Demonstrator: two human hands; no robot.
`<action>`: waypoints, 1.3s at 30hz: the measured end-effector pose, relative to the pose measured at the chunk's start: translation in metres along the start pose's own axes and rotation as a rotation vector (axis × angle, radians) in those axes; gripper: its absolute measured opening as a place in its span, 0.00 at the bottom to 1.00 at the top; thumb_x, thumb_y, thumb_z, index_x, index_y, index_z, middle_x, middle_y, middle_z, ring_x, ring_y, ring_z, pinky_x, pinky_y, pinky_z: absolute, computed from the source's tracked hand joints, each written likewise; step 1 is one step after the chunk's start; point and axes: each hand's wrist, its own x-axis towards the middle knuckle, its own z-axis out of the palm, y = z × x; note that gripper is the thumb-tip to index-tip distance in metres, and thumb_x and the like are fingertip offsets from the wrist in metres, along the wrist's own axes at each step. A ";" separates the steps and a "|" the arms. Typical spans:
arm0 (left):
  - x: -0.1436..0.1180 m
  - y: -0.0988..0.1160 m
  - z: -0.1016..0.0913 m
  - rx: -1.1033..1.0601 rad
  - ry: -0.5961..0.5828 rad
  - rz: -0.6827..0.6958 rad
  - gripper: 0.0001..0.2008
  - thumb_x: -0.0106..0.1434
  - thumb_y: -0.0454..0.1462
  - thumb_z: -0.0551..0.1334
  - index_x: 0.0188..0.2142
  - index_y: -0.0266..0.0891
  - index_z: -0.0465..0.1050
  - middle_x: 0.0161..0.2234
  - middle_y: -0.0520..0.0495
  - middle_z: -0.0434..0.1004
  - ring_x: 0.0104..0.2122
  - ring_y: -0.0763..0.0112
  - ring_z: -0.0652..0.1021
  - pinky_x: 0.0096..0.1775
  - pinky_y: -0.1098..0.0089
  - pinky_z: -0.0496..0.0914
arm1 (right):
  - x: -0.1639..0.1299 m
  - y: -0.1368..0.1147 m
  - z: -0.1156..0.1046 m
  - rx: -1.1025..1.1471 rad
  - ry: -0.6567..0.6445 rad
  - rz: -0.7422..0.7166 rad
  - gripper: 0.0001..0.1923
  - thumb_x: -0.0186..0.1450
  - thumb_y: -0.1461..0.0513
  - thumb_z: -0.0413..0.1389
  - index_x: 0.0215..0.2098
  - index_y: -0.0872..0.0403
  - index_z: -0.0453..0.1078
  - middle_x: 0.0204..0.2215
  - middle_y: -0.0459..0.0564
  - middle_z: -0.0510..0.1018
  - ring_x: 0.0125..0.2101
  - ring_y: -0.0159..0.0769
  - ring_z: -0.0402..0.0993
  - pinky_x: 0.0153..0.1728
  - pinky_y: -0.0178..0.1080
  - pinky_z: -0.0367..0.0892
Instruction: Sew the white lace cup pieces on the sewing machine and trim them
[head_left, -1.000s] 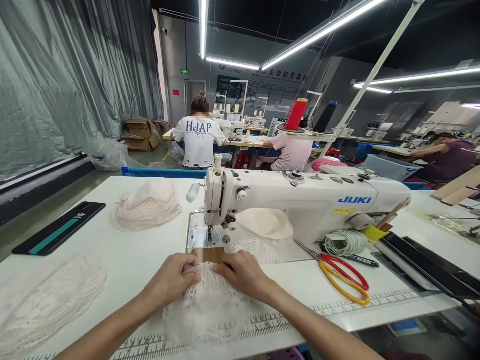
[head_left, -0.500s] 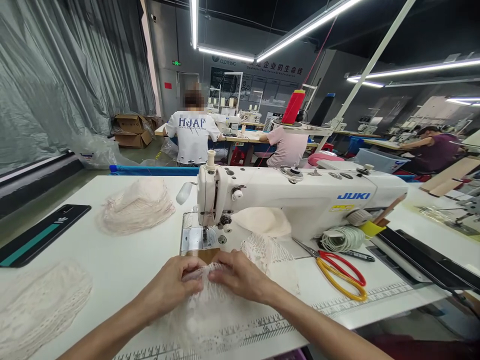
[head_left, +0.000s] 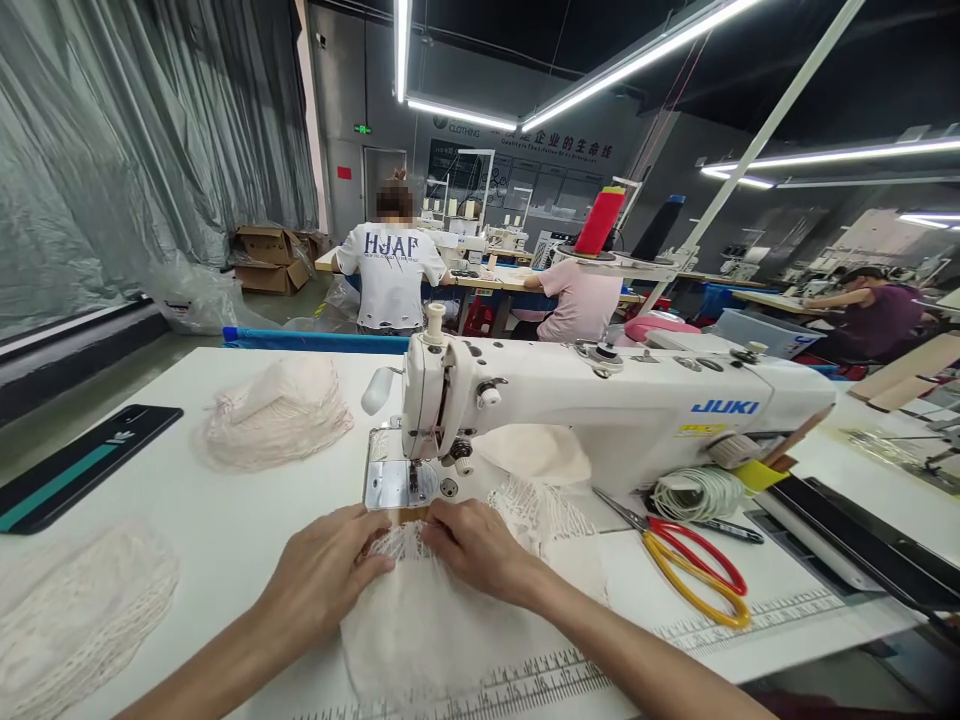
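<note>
Tabletop point(head_left: 255, 520): cream cloth point(head_left: 420, 630) flatter now, left hand point(head_left: 326, 560), right hand point(head_left: 480, 550) holding lacy edge point(head_left: 401, 541).

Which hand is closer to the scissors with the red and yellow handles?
The right hand. It's at the white cloth, left of the scissors; the left hand is farther left, at the same cloth.

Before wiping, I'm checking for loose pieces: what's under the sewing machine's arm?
Under the sewing machine's arm lies a cream cloth, with lacy fabric in front. The arm hides the cloth's far edge, and anything beneath the cloth is covered.
</note>
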 end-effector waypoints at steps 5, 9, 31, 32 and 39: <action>0.015 -0.001 0.019 0.037 0.257 0.247 0.09 0.64 0.34 0.51 0.40 0.43 0.69 0.36 0.49 0.71 0.34 0.65 0.72 0.35 0.67 0.65 | 0.000 0.005 0.004 -0.109 0.018 -0.017 0.08 0.66 0.64 0.45 0.31 0.55 0.62 0.20 0.44 0.67 0.19 0.29 0.58 0.22 0.32 0.46; 0.013 -0.002 0.032 0.079 0.505 0.501 0.15 0.67 0.28 0.46 0.36 0.41 0.70 0.33 0.48 0.70 0.32 0.67 0.70 0.35 0.66 0.63 | 0.001 0.004 0.003 -0.166 0.021 -0.020 0.09 0.67 0.64 0.43 0.30 0.55 0.61 0.20 0.45 0.66 0.18 0.29 0.57 0.21 0.34 0.42; 0.037 -0.016 0.043 0.446 0.519 0.537 0.18 0.62 0.22 0.46 0.45 0.38 0.65 0.40 0.45 0.72 0.41 0.63 0.70 0.41 0.61 0.60 | -0.011 0.012 0.006 -0.396 0.216 -0.364 0.15 0.63 0.53 0.55 0.36 0.57 0.67 0.35 0.51 0.74 0.34 0.37 0.68 0.38 0.44 0.58; 0.042 -0.016 0.040 0.459 0.508 0.519 0.17 0.62 0.23 0.47 0.43 0.38 0.66 0.40 0.45 0.71 0.41 0.63 0.70 0.40 0.62 0.60 | -0.006 0.016 0.007 -0.397 0.232 -0.360 0.15 0.63 0.53 0.56 0.38 0.57 0.68 0.37 0.52 0.74 0.35 0.38 0.68 0.40 0.45 0.58; 0.082 -0.021 0.020 0.518 0.461 0.433 0.12 0.61 0.26 0.49 0.27 0.39 0.65 0.26 0.49 0.67 0.33 0.62 0.68 0.35 0.63 0.60 | 0.021 0.040 0.008 -0.373 0.293 -0.343 0.16 0.63 0.53 0.56 0.44 0.54 0.69 0.42 0.55 0.75 0.44 0.43 0.67 0.51 0.52 0.52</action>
